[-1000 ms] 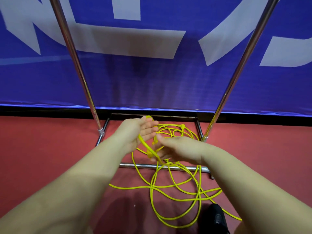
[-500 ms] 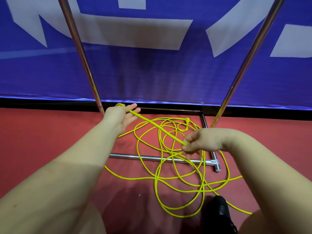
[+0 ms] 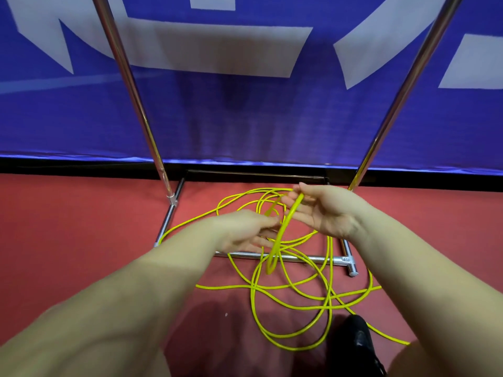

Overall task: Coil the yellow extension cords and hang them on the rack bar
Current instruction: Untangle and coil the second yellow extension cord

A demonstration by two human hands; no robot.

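A yellow extension cord (image 3: pixel 294 292) lies in loose tangled loops on the red floor, across the rack's base frame (image 3: pixel 307 259). My right hand (image 3: pixel 329 213) is palm up and grips a strand of the cord between thumb and fingers. A short loop (image 3: pixel 275 254) hangs from there down in front of the base bar. My left hand (image 3: pixel 245 229) sits just left of it, fingertips at the same strand and apparently holding it. The rack's two chrome uprights (image 3: pixel 130 85) (image 3: pixel 402 85) rise out of view; its top bar is not in view.
A blue banner (image 3: pixel 245 118) with white lettering stands right behind the rack. A black shoe (image 3: pixel 356 341) is on the floor at the bottom right, beside the cord's nearest loops. Red floor stretches left and right of the rack.
My hands were apart with a cord strand stretched between them; now they have come together at the middle. The right hand has turned palm up, and a short loop hangs between them.
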